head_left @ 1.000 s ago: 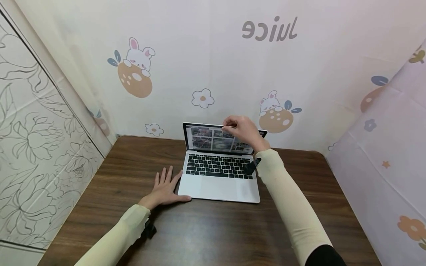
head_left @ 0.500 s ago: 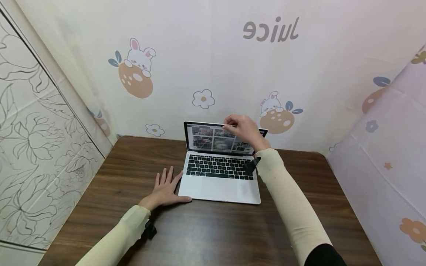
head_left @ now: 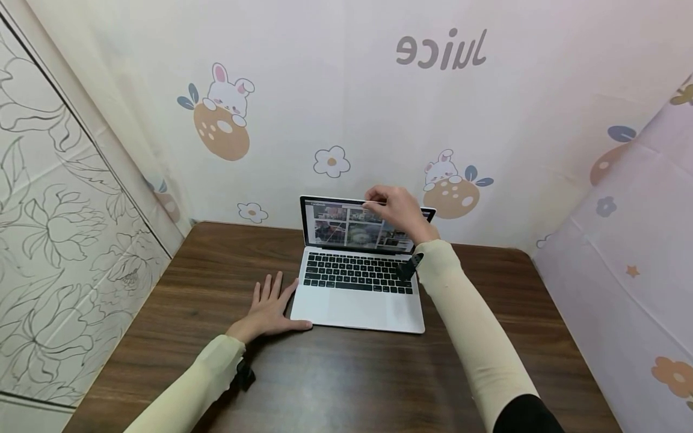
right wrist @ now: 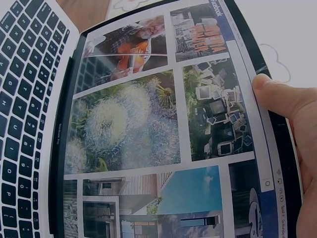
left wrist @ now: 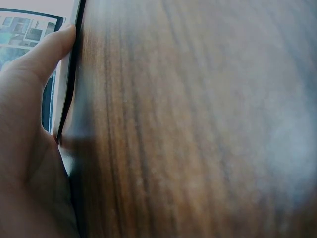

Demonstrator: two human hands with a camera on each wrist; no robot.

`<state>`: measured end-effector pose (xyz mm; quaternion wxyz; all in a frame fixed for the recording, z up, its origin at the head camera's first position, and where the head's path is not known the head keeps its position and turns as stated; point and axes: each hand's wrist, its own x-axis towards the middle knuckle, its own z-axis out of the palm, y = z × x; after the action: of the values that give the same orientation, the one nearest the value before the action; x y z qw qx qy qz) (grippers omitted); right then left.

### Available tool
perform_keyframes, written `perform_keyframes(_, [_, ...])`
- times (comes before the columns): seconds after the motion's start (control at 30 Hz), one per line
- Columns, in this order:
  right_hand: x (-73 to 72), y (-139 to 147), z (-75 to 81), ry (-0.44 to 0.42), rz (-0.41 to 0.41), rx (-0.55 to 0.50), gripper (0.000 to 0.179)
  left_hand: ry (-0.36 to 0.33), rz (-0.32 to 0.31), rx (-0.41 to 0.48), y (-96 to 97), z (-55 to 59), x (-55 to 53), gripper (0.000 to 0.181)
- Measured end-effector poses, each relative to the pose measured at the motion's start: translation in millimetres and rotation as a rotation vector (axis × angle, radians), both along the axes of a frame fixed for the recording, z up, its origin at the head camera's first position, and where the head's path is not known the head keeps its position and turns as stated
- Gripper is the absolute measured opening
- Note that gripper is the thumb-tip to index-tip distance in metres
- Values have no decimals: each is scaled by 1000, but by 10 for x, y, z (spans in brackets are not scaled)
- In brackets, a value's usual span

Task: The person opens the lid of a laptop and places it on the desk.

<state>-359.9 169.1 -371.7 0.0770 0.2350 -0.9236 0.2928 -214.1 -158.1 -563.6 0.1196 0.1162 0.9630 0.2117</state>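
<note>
A silver laptop (head_left: 352,308) stands raised-lid on the table, its lit screen (head_left: 330,231) showing a grid of pictures. At the lid's top edge my right hand (head_left: 397,210) pinches the rim; in the right wrist view the thumb (right wrist: 277,94) lies on the screen side and the other fingers pass behind the lid. My left hand (head_left: 267,313) rests beside the base's front left corner with fingers spread. Its thumb (left wrist: 49,49) lies along the front edge and the index fingertip touches the left side. Part of the keyboard (head_left: 352,270) is hidden by the right wrist.
The brown wooden table (head_left: 325,385) lies beneath both hands. A pale curtain (head_left: 298,78) printed with rabbits and flowers hangs right behind the table's back edge. A panel with line-drawn flowers (head_left: 54,234) stands at the left, and more patterned cloth (head_left: 622,270) hangs at the right.
The laptop lid has tilted slightly further back, its top edge rising a little in view with my right hand on it. My left hand stays in place beside the base.
</note>
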Motion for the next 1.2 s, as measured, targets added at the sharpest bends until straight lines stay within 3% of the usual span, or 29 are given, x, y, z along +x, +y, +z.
perform_keyframes(1.2, [-85, -64, 3, 12, -87, 40, 19, -7, -3, -14, -2, 9, -19, 127])
